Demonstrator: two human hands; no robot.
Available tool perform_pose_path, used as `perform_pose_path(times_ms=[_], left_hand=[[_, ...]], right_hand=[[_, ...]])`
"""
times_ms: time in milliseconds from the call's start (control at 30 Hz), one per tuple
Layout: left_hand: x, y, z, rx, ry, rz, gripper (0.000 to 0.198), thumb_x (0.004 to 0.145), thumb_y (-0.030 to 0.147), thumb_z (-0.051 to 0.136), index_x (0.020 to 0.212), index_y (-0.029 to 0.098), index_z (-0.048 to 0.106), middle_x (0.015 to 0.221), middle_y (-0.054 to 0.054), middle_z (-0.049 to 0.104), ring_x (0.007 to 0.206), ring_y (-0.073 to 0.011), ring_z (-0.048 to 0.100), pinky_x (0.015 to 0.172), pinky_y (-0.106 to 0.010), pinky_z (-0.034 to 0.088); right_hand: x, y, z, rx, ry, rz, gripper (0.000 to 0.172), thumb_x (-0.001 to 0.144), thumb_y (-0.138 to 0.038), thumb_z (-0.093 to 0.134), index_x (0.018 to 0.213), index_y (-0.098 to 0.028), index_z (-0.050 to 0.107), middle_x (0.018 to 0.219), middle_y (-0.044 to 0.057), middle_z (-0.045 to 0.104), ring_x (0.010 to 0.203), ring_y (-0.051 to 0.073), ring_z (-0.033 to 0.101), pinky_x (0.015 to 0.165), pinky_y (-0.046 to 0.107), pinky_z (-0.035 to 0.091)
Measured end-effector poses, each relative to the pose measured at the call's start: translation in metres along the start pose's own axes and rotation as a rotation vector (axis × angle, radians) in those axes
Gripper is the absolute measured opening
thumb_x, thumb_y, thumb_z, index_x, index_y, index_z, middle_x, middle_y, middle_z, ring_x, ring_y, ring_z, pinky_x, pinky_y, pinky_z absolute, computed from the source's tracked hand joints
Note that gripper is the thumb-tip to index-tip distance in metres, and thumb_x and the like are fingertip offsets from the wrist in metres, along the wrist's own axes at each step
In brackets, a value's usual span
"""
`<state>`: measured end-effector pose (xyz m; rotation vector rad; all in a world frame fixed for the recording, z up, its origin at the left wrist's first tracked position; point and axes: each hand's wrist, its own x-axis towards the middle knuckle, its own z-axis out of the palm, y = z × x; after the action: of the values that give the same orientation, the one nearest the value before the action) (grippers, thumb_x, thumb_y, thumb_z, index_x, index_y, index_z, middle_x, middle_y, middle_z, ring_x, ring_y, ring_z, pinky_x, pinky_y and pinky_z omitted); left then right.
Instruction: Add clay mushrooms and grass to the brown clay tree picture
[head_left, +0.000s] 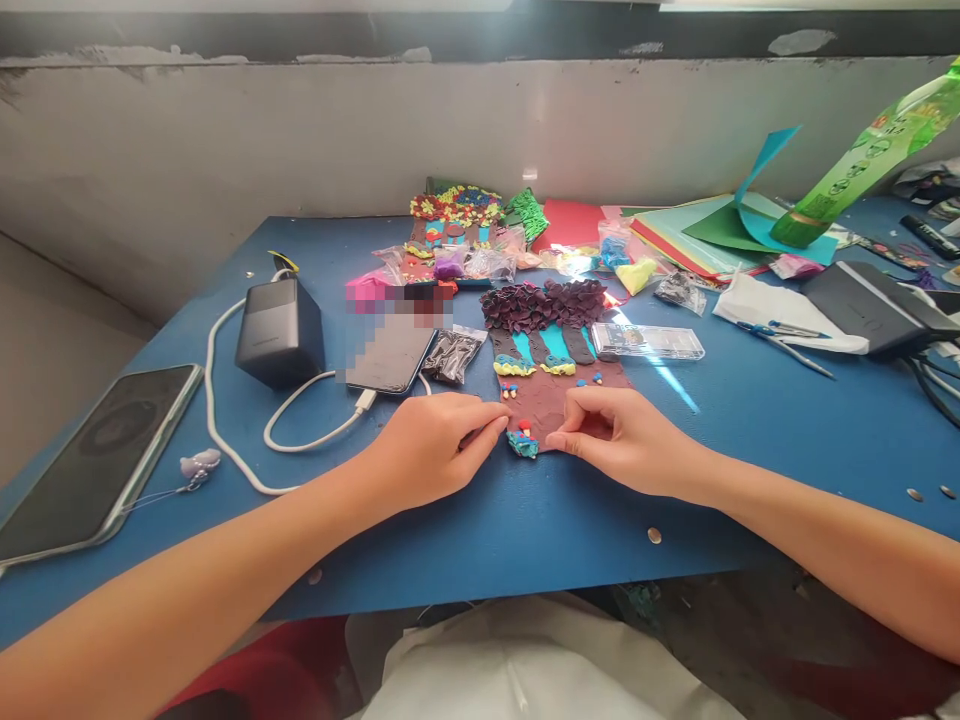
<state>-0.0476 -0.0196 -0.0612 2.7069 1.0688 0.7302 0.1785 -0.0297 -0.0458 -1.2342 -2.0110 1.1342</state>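
Observation:
A brown modelling-clay picture (540, 400) lies flat on the table in front of me. Dark purple clay foliage (544, 303) covers its top, above dark trunks with blue gaps and yellow-edged strips. Small red and blue clay mushrooms dot the brown part, and a blue-green clay lump (523, 444) sits at its lower left corner. My left hand (439, 445) is closed, thumb and forefinger pinched at the picture's left edge. With thumb and forefinger together, my right hand (630, 437) pinches the lower edge, right of the lump. Any small piece between the fingertips is hidden.
Left of the picture are a phone (394, 355) on a white cable, a black charger block (279, 330) and another phone (97, 450). Bags of coloured clay (480, 263) and a second clay picture (454, 225) lie behind. A clear plastic case (649, 341) and green bottle (862, 165) are rightward.

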Motion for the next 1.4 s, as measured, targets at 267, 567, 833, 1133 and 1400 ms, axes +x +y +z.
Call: perform_pose_path(times_ms=[267, 567, 833, 1133, 1400], left_hand=[[0.000, 0.000, 0.000, 0.053, 0.012, 0.054, 0.028, 0.094, 0.024, 0.045, 0.098, 0.017, 0.072, 0.078, -0.003, 0.075, 0.067, -0.0169, 0.070, 0.057, -0.025, 0.049], [-0.001, 0.000, -0.001, 0.054, 0.005, 0.070, 0.028, 0.094, 0.022, 0.045, 0.099, 0.015, 0.071, 0.076, -0.003, 0.074, 0.067, -0.0162, 0.069, 0.057, -0.026, 0.050], [-0.001, 0.000, -0.001, 0.073, -0.006, 0.064, 0.029, 0.094, 0.022, 0.044, 0.100, 0.016, 0.071, 0.075, -0.002, 0.073, 0.065, -0.0154, 0.068, 0.056, -0.024, 0.048], [-0.001, -0.001, -0.003, 0.081, -0.028, 0.058, 0.029, 0.093, 0.021, 0.043, 0.101, 0.016, 0.071, 0.075, -0.003, 0.073, 0.065, -0.0153, 0.067, 0.056, -0.025, 0.048], [-0.003, -0.001, -0.002, 0.074, -0.028, 0.061, 0.028, 0.093, 0.019, 0.044, 0.103, 0.013, 0.070, 0.075, -0.004, 0.072, 0.064, -0.0157, 0.065, 0.055, -0.025, 0.047]], right_hand=[[0.000, 0.004, 0.003, 0.095, -0.076, 0.075, 0.041, 0.078, -0.043, 0.063, 0.059, -0.020, 0.035, 0.053, -0.005, 0.042, 0.051, 0.007, 0.034, 0.046, 0.020, 0.027], [0.001, 0.004, 0.002, 0.104, -0.068, 0.088, 0.039, 0.075, -0.038, 0.065, 0.058, -0.021, 0.035, 0.055, -0.003, 0.050, 0.053, 0.009, 0.042, 0.049, 0.021, 0.033], [0.001, 0.008, 0.005, 0.065, -0.029, 0.023, 0.037, 0.074, -0.037, 0.069, 0.059, -0.020, 0.040, 0.051, -0.007, 0.039, 0.051, 0.007, 0.032, 0.046, 0.020, 0.026], [-0.002, 0.004, -0.005, -0.258, -0.024, -0.323, 0.037, 0.085, -0.047, 0.065, 0.107, -0.017, 0.062, 0.073, 0.000, 0.056, 0.061, 0.010, 0.048, 0.053, 0.021, 0.040], [-0.024, 0.016, 0.000, -0.945, 0.205, -0.756, 0.047, 0.100, -0.043, 0.037, 0.118, -0.004, 0.057, 0.066, 0.005, 0.060, 0.058, 0.015, 0.056, 0.053, 0.027, 0.044]])
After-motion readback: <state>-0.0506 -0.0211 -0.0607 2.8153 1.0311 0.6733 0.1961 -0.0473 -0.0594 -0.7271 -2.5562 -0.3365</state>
